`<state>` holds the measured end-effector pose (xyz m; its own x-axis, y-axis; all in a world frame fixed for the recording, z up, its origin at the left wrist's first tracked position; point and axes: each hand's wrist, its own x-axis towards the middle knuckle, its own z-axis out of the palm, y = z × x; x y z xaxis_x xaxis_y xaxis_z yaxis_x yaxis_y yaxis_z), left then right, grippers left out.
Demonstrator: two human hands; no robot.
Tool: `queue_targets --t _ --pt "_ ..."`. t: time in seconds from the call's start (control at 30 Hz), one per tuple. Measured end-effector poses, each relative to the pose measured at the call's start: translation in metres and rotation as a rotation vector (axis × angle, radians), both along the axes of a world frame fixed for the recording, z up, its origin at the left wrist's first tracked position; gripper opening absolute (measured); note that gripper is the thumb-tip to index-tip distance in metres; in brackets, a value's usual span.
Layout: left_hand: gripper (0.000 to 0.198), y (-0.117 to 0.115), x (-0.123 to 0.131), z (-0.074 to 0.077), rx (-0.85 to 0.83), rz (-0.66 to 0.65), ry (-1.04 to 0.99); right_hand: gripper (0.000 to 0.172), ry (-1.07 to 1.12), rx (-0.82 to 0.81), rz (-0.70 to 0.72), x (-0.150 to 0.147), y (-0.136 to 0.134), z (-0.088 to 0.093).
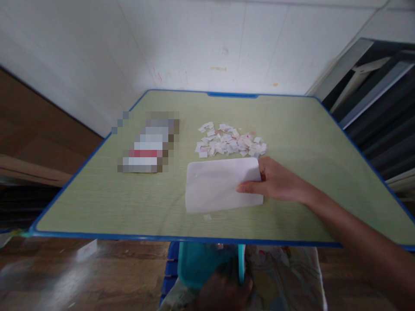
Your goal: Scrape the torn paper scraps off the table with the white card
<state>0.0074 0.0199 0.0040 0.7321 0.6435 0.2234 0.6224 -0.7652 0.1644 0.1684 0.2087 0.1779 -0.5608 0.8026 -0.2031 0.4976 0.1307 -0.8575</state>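
Observation:
My right hand (275,183) lies on the green table (97,194) and grips the right edge of a flat white plastic card or scraper (220,185), thumb on top. Just beyond it lies a heap of several small torn white paper scraps (231,144). One stray scrap (207,217) lies near the card's front edge. My left hand (223,289) is below the table's front edge, fingers wrapped on the rim of a teal plastic dustpan or bin (201,263).
A blurred-out rectangular object (145,144) lies on the table's left half. The table has a blue rim and stands against a white wall. Dark metal slats (382,116) are at the right. Wooden floor shows below.

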Motion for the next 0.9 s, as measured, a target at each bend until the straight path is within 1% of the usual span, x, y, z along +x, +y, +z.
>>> queue_targets --t 0.13,0.27,0.4,0.47,0.6,0.73,0.83,0.9 --pt "0.018 -0.002 0.000 -0.002 0.009 0.021 -0.006 0.024 0.026 -0.037 0.090 0.001 0.006 0.000" --pt "0.019 -0.001 0.001 0.002 -0.007 0.040 -0.005 0.028 -0.007 -0.047 0.105 0.004 0.001 -0.003" --pt "0.019 0.000 0.001 0.002 -0.013 0.019 -0.006 0.025 0.046 -0.103 0.105 0.005 -0.007 0.000" --pt "0.018 0.000 0.001 0.000 -0.015 0.013 -0.002 0.025 0.082 -0.135 0.048 0.009 -0.011 0.001" --pt "0.018 0.001 0.000 0.001 -0.018 0.004 -0.006 0.026 0.089 -0.129 -0.229 0.028 -0.022 -0.001" --pt "0.020 0.003 0.001 0.008 -0.047 -0.001 -0.005 0.023 0.010 -0.090 -0.436 0.047 -0.038 -0.004" --pt "0.021 0.003 0.002 0.012 -0.059 0.012 -0.004 0.021 -0.070 -0.025 -0.509 0.047 -0.051 -0.004" --pt "0.022 0.004 0.002 0.012 -0.058 0.015 -0.003 0.021 -0.108 0.000 -0.501 0.039 -0.059 -0.004"
